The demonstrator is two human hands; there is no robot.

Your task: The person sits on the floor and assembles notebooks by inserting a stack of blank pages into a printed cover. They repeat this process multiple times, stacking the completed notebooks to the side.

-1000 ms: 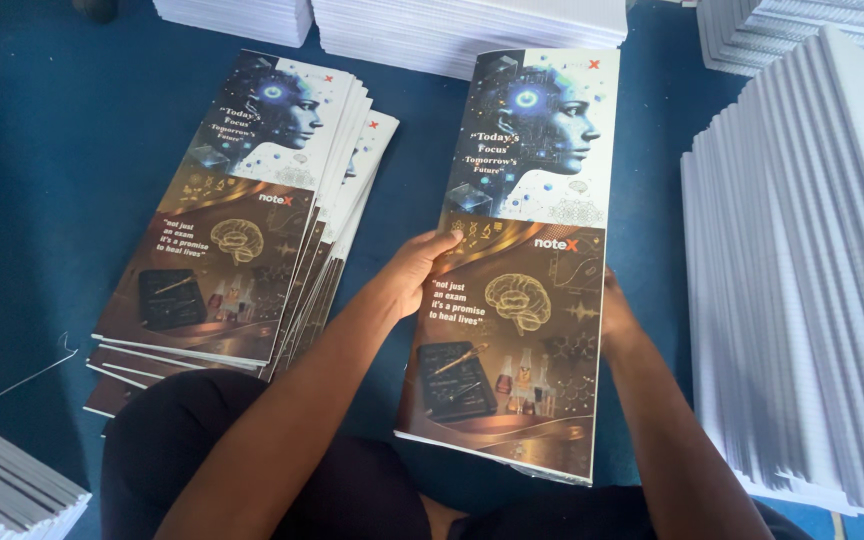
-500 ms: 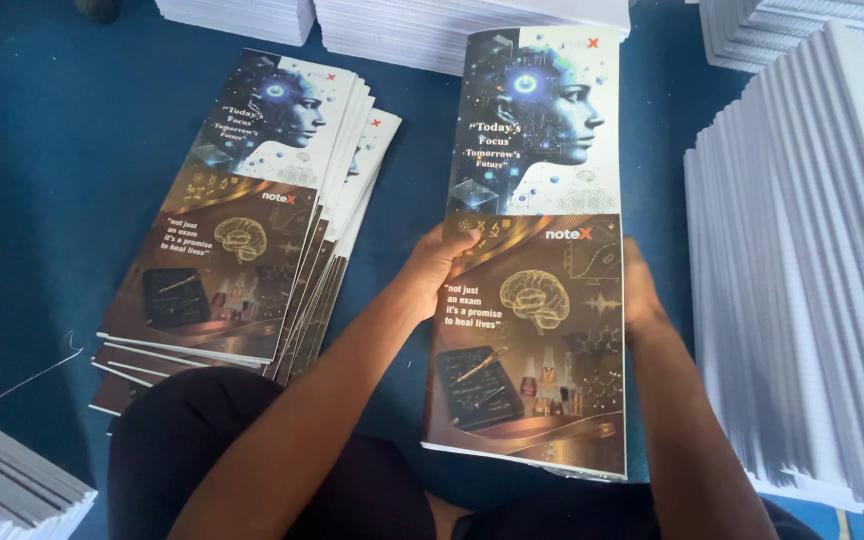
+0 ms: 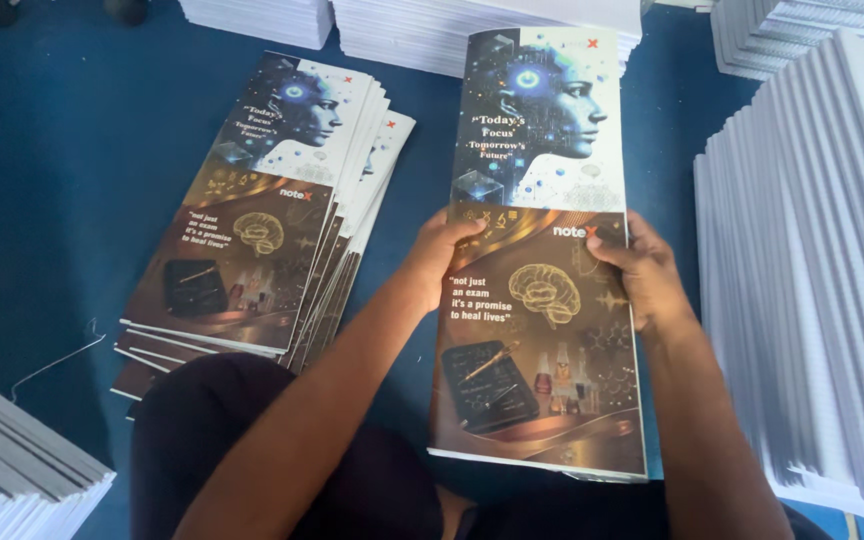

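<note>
Both hands, left hand (image 3: 442, 255) and right hand (image 3: 642, 275), grip the long shiny printed cover sheet (image 3: 542, 250) by its sides, lined up beside the fanned pile of same sheets (image 3: 262, 210) on the blue floor (image 3: 72, 150).

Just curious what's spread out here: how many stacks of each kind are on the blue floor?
Printed cover stacks: 2, the fanned pile and the cover stack held by the left hand and right hand.
White sheet stacks: 5 visible, some cut off by the frame.
Total: 7
</note>
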